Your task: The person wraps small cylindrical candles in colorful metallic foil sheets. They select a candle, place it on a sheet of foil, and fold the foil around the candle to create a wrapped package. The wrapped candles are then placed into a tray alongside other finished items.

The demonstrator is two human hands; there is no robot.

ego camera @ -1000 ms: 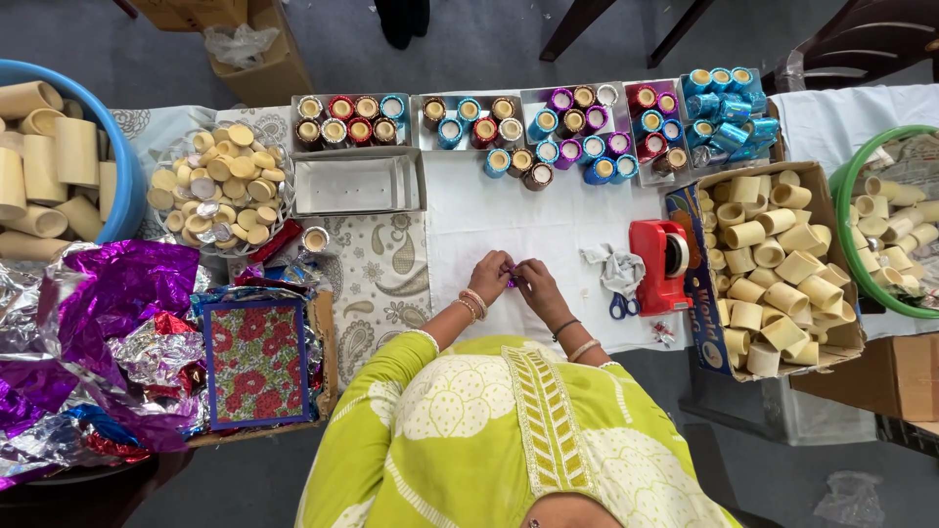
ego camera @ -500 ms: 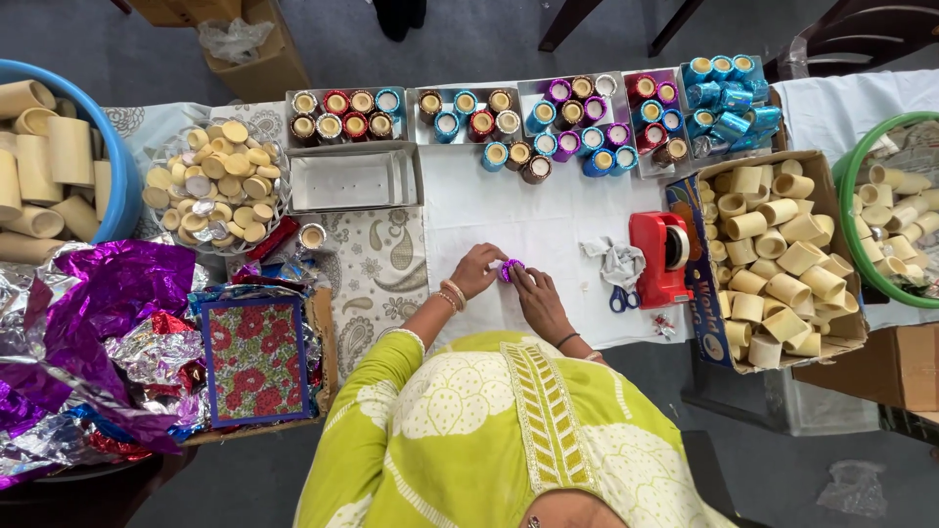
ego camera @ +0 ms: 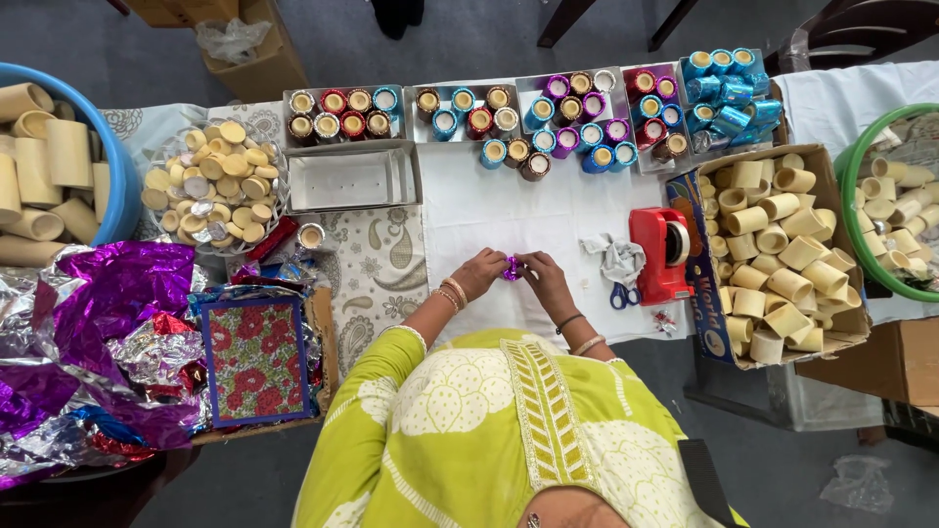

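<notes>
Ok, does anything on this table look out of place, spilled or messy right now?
Mostly tidy. The odd spots: crumpled foil sheets lie heaped loose at the table's left end, and a few foil-wrapped cups stand on the white cloth outside their trays. Both hands, left hand and right hand, hold a small purple foil piece.

A small purple foil-wrapped piece (ego camera: 511, 268) is pinched between the left hand (ego camera: 479, 273) and the right hand (ego camera: 544, 277) above the white cloth-covered table (ego camera: 489, 210). A red plastic tape dispenser (ego camera: 661, 254) and blue-handled scissors (ego camera: 623, 293) are seen just right of the hands. Crumpled purple foil sheets (ego camera: 93, 323) are heaped at far left.
</notes>
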